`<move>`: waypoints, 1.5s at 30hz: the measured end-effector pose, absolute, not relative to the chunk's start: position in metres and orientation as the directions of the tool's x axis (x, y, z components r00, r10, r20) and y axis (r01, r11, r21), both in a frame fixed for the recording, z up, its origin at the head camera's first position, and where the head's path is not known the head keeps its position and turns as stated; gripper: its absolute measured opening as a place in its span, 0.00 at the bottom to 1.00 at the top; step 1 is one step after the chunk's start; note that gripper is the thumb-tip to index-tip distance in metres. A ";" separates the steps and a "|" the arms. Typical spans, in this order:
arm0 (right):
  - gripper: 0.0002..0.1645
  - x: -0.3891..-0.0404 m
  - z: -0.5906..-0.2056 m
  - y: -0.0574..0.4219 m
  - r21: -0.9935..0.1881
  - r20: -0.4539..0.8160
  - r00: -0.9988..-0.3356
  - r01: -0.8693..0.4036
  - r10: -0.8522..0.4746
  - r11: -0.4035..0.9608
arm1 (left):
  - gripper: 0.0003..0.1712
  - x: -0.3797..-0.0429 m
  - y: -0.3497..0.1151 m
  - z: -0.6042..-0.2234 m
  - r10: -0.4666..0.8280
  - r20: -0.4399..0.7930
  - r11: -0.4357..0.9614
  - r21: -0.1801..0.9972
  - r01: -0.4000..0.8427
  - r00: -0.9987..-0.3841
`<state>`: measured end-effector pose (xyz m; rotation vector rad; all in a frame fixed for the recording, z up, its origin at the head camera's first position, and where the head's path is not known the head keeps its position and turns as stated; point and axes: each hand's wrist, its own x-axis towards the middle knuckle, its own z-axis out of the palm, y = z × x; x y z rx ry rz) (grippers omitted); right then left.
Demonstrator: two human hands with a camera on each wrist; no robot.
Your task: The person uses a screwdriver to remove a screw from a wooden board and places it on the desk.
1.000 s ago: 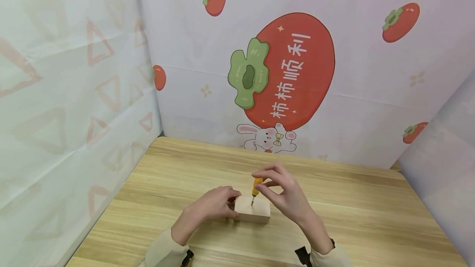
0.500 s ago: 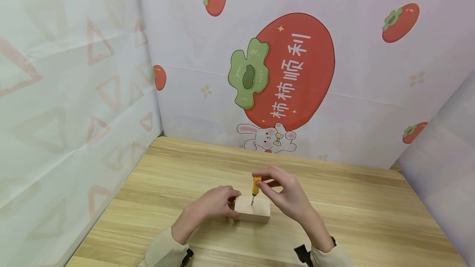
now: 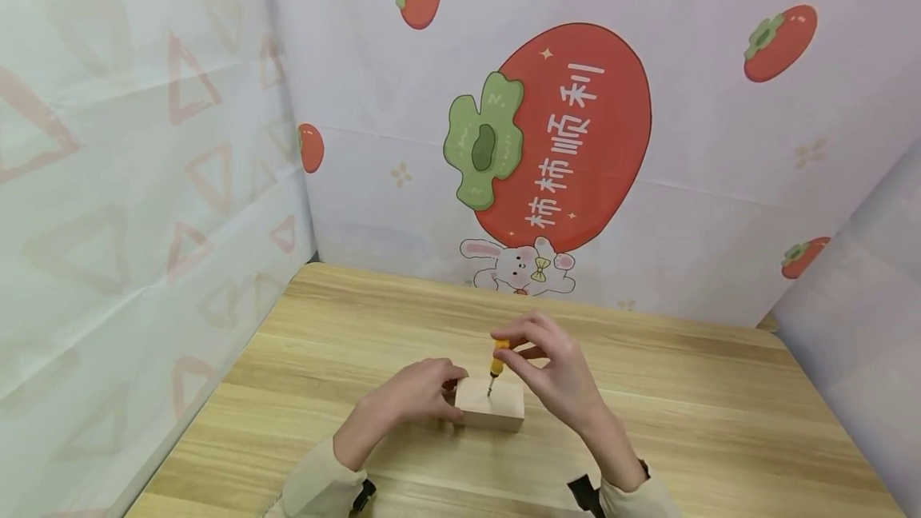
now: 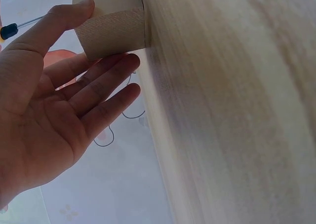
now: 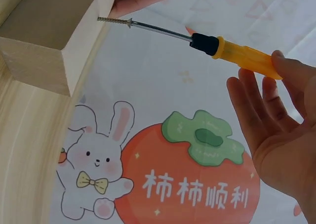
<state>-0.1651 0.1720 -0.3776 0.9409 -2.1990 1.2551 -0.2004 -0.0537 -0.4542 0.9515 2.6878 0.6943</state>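
A pale wooden block (image 3: 496, 406) lies on the table. My left hand (image 3: 412, 395) grips its left end, the thumb (image 4: 74, 15) on the near side and fingers behind. A screw (image 5: 114, 20) stands in the block's top face, much of its thread showing in the right wrist view. On the screw's head sits the tip of a screwdriver (image 5: 242, 56) with a yellow handle and black collar. My right hand (image 3: 550, 362) pinches the end of that handle between thumb and fingers. In the head view the screwdriver leans slightly to the right.
Wood-grain table (image 3: 683, 422) spreads around the block. Behind it hangs a white backdrop (image 3: 374, 206) printed with persimmons and a rabbit. A sheet (image 3: 144, 262) with triangles closes the left side, and another pale sheet (image 3: 878, 278) the right.
My right fingers have shifted slightly around the screwdriver handle, which stays on the screw. The left hand and the block keep their place. The head view has tilted a little.
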 end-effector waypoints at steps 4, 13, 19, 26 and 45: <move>0.17 -0.164 -0.373 0.173 -0.553 0.650 -0.655 -0.755 -0.385 0.351 | 0.15 -0.201 -0.053 -0.454 0.635 -0.033 0.687 0.482 0.544 -0.772; 0.17 -0.162 -0.374 0.177 -0.610 0.610 -0.698 -0.716 -0.375 0.339 | 0.15 -0.200 -0.053 -0.454 0.638 -0.035 0.677 0.503 0.538 -0.769; 0.18 -0.163 -0.379 0.174 -0.598 0.638 -0.691 -0.722 -0.340 0.347 | 0.15 -0.200 -0.053 -0.455 0.631 -0.029 0.682 0.496 0.537 -0.775; 0.18 -0.164 -0.379 0.173 -0.543 0.664 -0.662 -0.746 -0.347 0.385 | 0.15 -0.200 -0.053 -0.455 0.633 -0.031 0.682 0.495 0.538 -0.774; 0.19 -0.162 -0.380 0.171 -0.531 0.693 -0.637 -0.768 -0.338 0.358 | 0.16 -0.199 -0.053 -0.452 0.635 -0.044 0.676 0.515 0.528 -0.771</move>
